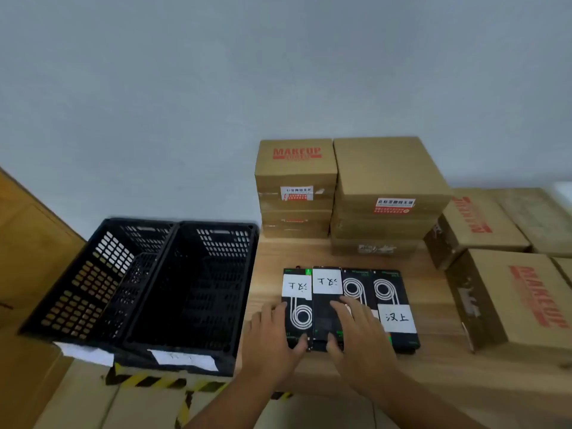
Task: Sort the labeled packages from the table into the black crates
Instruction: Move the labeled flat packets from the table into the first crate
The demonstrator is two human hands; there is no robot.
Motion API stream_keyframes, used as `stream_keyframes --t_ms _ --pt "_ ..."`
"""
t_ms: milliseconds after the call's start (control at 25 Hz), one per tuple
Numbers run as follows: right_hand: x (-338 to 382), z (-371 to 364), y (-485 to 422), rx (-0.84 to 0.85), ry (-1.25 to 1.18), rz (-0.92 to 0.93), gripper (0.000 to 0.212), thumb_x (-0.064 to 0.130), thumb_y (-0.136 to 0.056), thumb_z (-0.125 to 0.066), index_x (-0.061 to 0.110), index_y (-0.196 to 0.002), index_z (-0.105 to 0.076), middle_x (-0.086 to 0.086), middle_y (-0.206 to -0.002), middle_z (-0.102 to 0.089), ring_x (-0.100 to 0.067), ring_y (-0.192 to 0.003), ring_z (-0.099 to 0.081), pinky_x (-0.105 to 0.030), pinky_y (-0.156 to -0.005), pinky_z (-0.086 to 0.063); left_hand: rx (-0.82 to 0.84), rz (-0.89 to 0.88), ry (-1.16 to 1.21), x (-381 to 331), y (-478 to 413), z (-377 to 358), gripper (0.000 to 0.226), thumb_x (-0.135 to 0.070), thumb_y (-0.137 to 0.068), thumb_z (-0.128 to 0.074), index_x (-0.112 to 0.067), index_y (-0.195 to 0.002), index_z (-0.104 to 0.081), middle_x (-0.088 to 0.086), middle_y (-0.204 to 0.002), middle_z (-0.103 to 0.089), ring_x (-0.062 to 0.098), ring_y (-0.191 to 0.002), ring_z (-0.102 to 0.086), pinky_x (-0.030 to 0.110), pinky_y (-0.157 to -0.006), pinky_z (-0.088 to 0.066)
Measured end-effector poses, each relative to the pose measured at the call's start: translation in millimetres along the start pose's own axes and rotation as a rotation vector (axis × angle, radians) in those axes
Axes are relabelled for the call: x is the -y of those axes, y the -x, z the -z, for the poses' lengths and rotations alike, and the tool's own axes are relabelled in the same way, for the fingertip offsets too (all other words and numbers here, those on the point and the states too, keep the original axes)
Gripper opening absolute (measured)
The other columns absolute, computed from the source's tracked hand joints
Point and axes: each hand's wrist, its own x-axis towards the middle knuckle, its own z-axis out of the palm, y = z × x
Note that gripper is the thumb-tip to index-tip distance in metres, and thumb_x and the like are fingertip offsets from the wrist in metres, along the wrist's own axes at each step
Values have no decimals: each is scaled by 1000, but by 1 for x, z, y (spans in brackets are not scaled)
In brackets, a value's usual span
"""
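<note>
Our left hand and right hand lie flat on the labeled packages at twelve o'clock, fingers nearly straight, gripping nothing. We think we are choosing one. Next we must grip it and carry it to the black crates at nine o'clock.

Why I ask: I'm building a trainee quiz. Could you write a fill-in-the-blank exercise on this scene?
The labeled packages lie in a row of ____.
The black crates beside the table number ____.
The crates stand to the packages' ____.
Red print on top of the cardboard box reads ____.
Missing words: four; two; left; MAKEUP.
</note>
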Motion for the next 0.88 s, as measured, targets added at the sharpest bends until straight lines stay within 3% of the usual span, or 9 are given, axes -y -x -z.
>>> stream_keyframes --t_ms 160,400,720,880 --pt "-15 -23 -9 31 -33 -41 59 29 -92 -64 17 -147 -48 -2 -150 -46 -20 -137 -46 -36 -112 -41 -12 -89 -26 3 -7 -34 86 -72 -82 -45 -29 -154 -28 -1 -150 -39 21 -133 -45 37 -111 -39" --pt "-24 -39 -9 53 -52 -29 59 30 -97 -56 21 -152 -38 5 -154 -37 -12 -140 -37 -30 -118 -34 12 -68 -22 10 -13 -58 91 -75 -82 -48 -33 -158 -20 2 -159 -29 22 -139 -42 38 -113 -39" --pt "-24 -50 -10 50 -93 -5 55 26 -97 -57 19 -149 -42 4 -151 -40 -12 -138 -39 -30 -117 -36 -38 -80 114 15 -13 -68 83 -75 -77 -51 -22 -141 -49 3 -152 -41 22 -133 -48 40 -106 -46" --pt "-23 -59 -2 68 -75 32 54 24 -96 -59 17 -147 -45 3 -149 -43 -13 -136 -43 -30 -114 -39 -108 -79 169 12 -12 -73 76 -64 -78 -66 -15 -134 -54 8 -148 -48 24 -130 -53 40 -103 -50"
